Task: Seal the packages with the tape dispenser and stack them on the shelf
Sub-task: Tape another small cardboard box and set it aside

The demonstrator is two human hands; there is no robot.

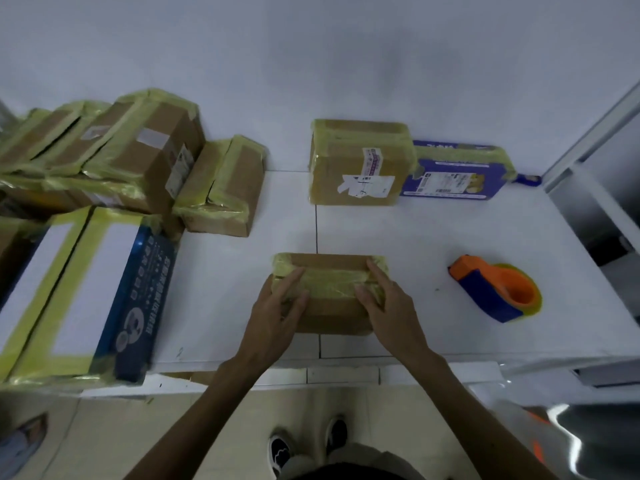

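A small brown cardboard package (330, 268) with yellowish tape across its top lies on the white table (415, 230) near the front edge. My left hand (277, 308) lies on its left end with straight fingers pressing the tape. My right hand (388, 301) presses the right end the same way. The orange and blue tape dispenser (497, 292) with a yellow tape roll lies on the table to the right, a short way from my right hand, untouched.
Several taped cardboard boxes (138, 157) are piled at the back left, with a big white and blue box (90, 296) at the front left. A taped brown box (356, 164) and a blue box (457, 174) stand at the back. White shelf frame (588, 188) at right.
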